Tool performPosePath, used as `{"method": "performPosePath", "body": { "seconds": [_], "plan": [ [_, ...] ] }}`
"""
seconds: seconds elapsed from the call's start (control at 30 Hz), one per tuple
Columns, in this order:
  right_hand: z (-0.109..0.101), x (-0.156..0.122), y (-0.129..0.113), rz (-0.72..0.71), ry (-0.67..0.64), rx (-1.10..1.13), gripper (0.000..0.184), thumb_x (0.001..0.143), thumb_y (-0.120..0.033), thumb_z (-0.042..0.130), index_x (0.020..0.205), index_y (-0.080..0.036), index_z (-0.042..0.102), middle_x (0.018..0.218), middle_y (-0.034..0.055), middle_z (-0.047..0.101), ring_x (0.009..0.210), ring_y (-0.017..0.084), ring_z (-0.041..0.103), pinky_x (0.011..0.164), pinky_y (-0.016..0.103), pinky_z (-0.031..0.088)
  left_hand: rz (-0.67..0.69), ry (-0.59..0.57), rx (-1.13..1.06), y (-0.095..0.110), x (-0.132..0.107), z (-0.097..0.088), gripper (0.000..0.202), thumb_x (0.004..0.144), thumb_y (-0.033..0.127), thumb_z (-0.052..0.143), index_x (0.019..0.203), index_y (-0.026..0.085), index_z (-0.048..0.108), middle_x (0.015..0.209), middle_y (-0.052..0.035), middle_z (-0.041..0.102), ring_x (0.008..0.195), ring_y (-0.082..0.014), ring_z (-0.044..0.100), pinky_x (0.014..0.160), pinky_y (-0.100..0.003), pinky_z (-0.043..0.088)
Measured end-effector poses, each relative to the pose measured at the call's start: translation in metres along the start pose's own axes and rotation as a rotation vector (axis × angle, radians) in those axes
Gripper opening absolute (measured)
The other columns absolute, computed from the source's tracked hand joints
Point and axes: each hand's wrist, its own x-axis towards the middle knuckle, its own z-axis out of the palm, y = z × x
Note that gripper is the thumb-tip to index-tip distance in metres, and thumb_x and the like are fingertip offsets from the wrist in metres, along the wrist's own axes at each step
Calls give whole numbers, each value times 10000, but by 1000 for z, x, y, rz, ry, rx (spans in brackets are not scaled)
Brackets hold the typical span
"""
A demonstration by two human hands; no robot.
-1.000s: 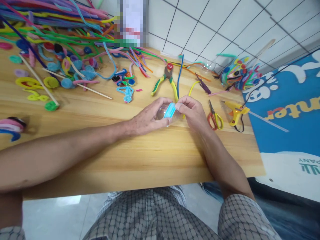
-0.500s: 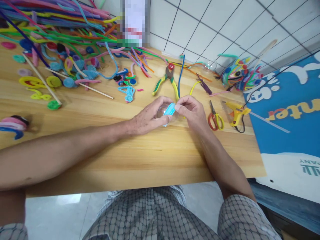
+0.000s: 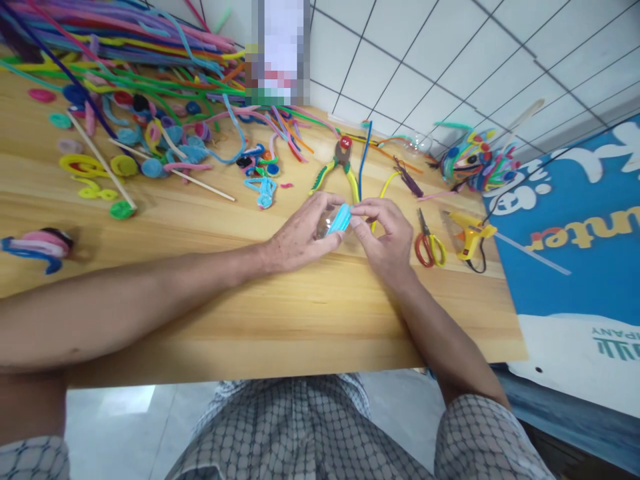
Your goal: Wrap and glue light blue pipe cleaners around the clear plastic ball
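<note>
My left hand (image 3: pixel 303 237) is wrapped round a clear plastic ball (image 3: pixel 325 225), its thumb pressed along the front. A light-blue fuzzy pipe cleaner (image 3: pixel 340 219) lies in a band of side-by-side strands across the ball. At the band's right edge, my right hand (image 3: pixel 387 233) pinches the pipe cleaner between thumb and fingertips. The ball's far side is hidden by the fingers. Just beyond the hands lie pliers (image 3: pixel 325 175) with green-and-yellow handles, jaws pointing away, and a yellow pipe cleaner (image 3: pixel 385 187).
Scissors (image 3: pixel 424 248) and a yellow glue gun (image 3: pixel 470 240) lie to the right. Decorated colourful balls (image 3: pixel 467 160) stand near the tiled wall. Piled pipe cleaners (image 3: pixel 150 50), coiled pieces and wooden sticks (image 3: pixel 103 160) cover the left back. A blue printed board (image 3: pixel 575 267) is at right.
The view has shifted slightly. My right fingers have straightened somewhat and moved along the blue band's edge. My left hand keeps its hold on the ball.
</note>
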Motion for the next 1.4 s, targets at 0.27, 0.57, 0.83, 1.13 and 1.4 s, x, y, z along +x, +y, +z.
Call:
{"method": "performPosePath", "body": {
  "seconds": [0.27,0.57,0.83,1.13,1.4],
  "plan": [
    [0,-21,-1,-128,-91,-91,465,1039,-334,699,1503,-308,718,1470,119,798,1363,340,749,1141,577,638,0,15,-12,-7,0,1,475,1022,434,666,1432,231,536,1431,-147,664,1373,-302,654,1211,-525,568],
    [18,-33,1,-171,-2,-106,596,1021,-257,738,1603,-326,626,1521,126,757,1414,351,724,1192,596,615,-6,5,-15,-5,-3,1,467,1085,490,619,1456,228,511,1465,-152,620,1429,-293,621,1260,-496,539],
    [21,-33,4,-251,55,-134,595,1028,-266,745,1603,-315,603,1488,134,768,1374,348,748,1154,605,642,69,6,17,-10,-5,1,475,1123,533,594,1481,236,500,1475,-150,624,1411,-300,628,1237,-515,560],
    [19,-31,6,-257,21,-74,632,1030,-252,753,1633,-349,591,1525,119,760,1402,349,735,1183,594,617,57,-2,-32,-10,-5,0,500,1123,567,596,1482,229,511,1491,-156,609,1429,-301,617,1254,-513,541],
    [19,-31,0,-274,21,-86,639,1016,-261,779,1626,-328,598,1499,132,773,1367,359,754,1154,601,632,-107,6,-153,0,-4,-2,422,1163,576,479,1405,235,536,1429,-122,653,1342,-268,673,1167,-466,599]
  ]
}}
